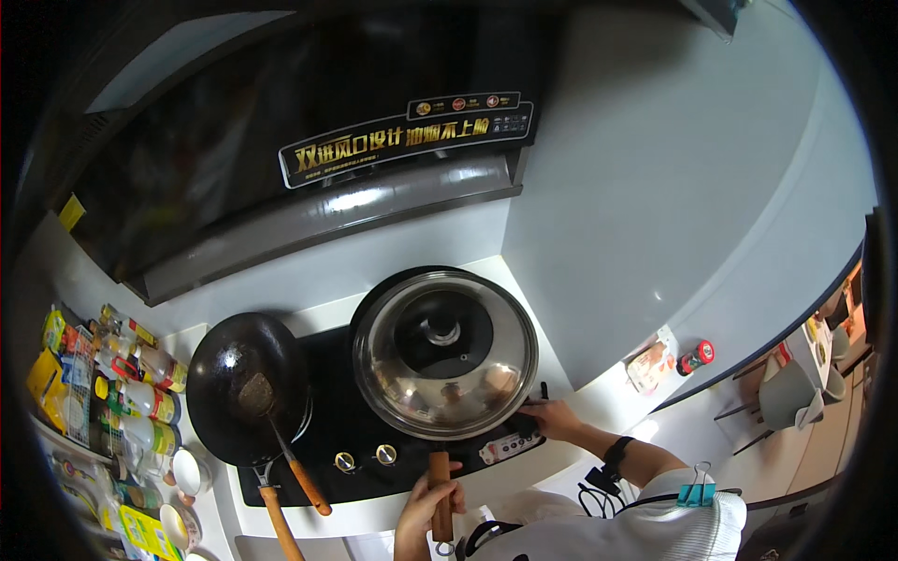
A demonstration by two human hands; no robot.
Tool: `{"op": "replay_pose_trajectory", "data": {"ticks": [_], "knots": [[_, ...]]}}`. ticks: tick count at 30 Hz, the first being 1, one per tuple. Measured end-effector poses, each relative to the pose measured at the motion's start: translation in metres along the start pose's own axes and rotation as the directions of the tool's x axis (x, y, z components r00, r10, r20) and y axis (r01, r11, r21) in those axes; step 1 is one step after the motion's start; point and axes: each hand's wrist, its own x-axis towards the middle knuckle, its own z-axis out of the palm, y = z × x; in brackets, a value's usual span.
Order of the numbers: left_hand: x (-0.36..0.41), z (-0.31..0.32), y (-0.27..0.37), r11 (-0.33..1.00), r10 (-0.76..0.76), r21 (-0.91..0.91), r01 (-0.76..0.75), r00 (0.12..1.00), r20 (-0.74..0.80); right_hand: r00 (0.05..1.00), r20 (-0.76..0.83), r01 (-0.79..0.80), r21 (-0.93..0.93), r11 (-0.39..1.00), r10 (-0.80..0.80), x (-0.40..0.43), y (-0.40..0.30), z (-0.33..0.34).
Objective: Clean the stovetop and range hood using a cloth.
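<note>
My left hand (423,499) is wrapped around the wooden handle (440,484) of a dark wok on the right side of the stove. A domed steel lid (379,389) with a dark glass centre and a round knob (442,329) covers this wok and hides its inside. At the lid's lower right edge is my right hand (554,419), its fingertips by the rim next to a thin dark piece; its grip is partly hidden. Left of the lid, a second dark wok (238,365) holds a metal spatula (258,394) with a wooden handle.
The black cooktop (326,393) has two knobs (386,454) at its front. Bottles (151,403), bowls (189,471) and packets crowd the left counter. A red-capped jar (694,357) stands on the right ledge. A range hood (337,217) overhangs the back. A chair (789,396) is farther right.
</note>
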Motion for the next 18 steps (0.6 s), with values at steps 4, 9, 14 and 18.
{"op": "replay_pose_trajectory", "data": {"ticks": [4, 9, 14, 18], "knots": [[-0.006, -0.002, -0.001, 0.968, 0.139, 0.215, -0.13, 0.99, -0.03, 0.964, -0.098, -0.203, 0.326, 0.923, 0.247, 0.006, 0.024, -0.005], [-0.034, -0.008, 0.009, 0.684, 0.466, 0.636, -0.358, 0.885, -0.003, 0.811, -0.191, -0.286, 0.696, 0.659, 0.553, 0.012, 0.009, -0.069], [-0.081, 0.009, 0.038, 0.73, 0.485, 0.506, -0.459, 0.87, 0.089, 0.848, -0.291, 0.072, 0.891, 0.448, 0.443, 0.038, -0.022, -0.148], [-0.108, 0.018, 0.05, 0.703, 0.575, 0.462, -0.541, 0.814, 0.078, 0.818, -0.361, 0.149, 0.885, 0.442, 0.448, 0.095, -0.048, -0.203]]}}
